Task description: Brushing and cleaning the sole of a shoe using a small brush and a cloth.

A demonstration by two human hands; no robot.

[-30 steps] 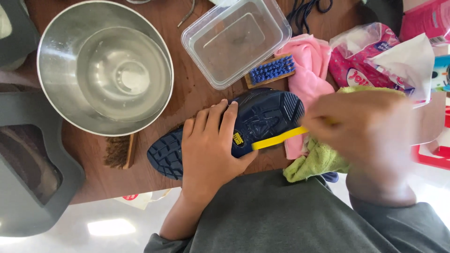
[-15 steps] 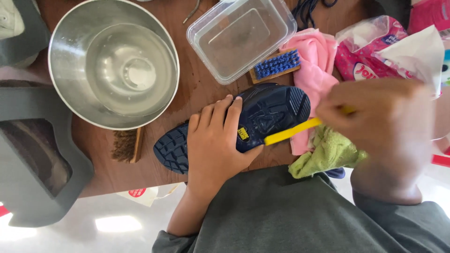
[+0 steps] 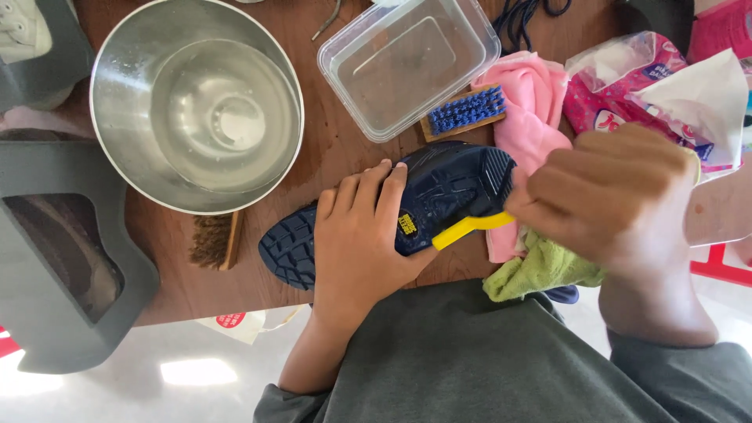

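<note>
Navy rubber fills the middle of the frame: a dark blue shoe lies sole-up on the brown tabletop. My left hand presses flat across its sole, fingers spread and closed on nothing. My right hand, centre right, keeps a closed grip on a yellow brush handle touching the sole. A steel bowl sits upper left, a clear plastic tub top centre, a blue-bristled brush just beside it.

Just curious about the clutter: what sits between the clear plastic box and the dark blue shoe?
A wooden brush with blue bristles lies there, between the plastic box and the shoe, seen in the head view.
</note>
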